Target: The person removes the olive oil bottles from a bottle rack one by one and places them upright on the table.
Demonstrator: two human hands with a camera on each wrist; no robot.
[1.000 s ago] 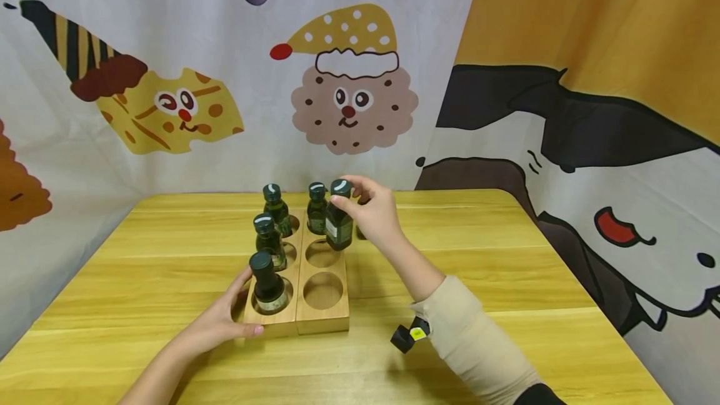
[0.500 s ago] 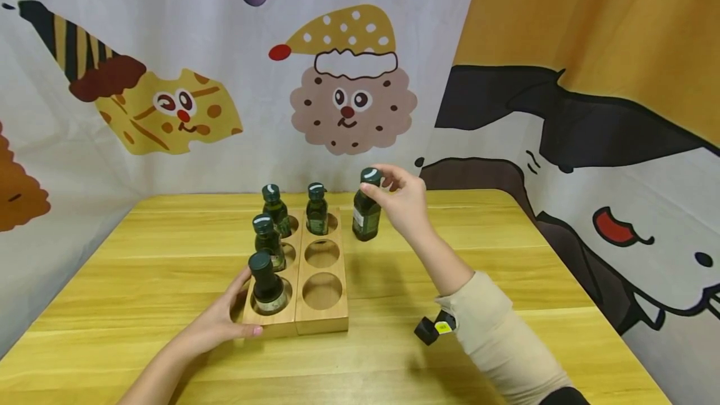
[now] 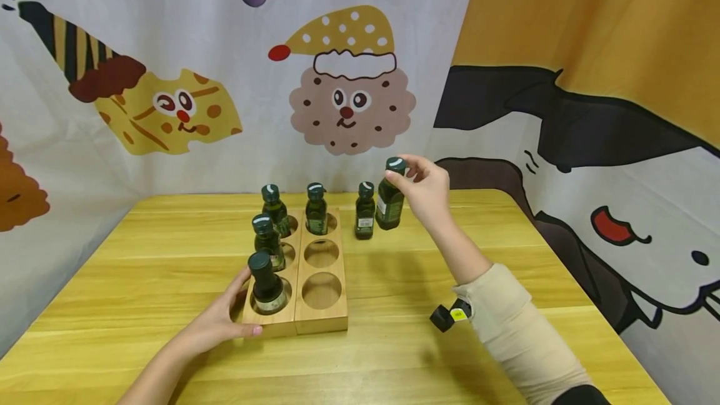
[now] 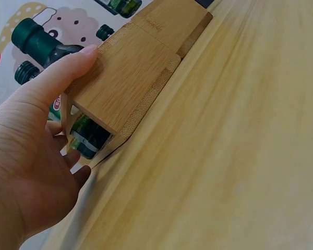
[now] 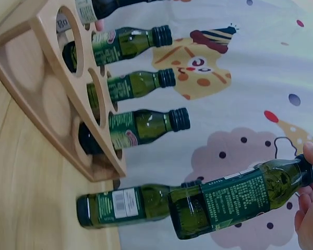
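My right hand (image 3: 429, 189) pinches a small green glass bottle (image 5: 235, 200) by its dark cap and holds it up over the right of the table. Just left of it another green bottle (image 3: 365, 212) stands upright on the tabletop. A wooden bottle rack (image 3: 322, 316) with two rows of round holes stands left of centre. Three bottles sit in its left row, the nearest a darker bottle (image 3: 269, 289) with a tall cap; one bottle (image 3: 317, 212) fills the far hole of the right row. My left hand (image 3: 222, 320) grips the rack's near left corner, thumb (image 4: 75, 65) on its front.
The yellow wood-grain table (image 3: 140, 249) carries everything. A curtain (image 3: 225, 17) with cartoon prints hangs right behind its far edge. A small black device (image 3: 447, 316) with a yellow mark sits by my right sleeve (image 3: 506, 317).
My right hand has carried its bottle from over the rack to the right and slightly up, past the standing bottle, which now shows. The left hand and rack stay put.
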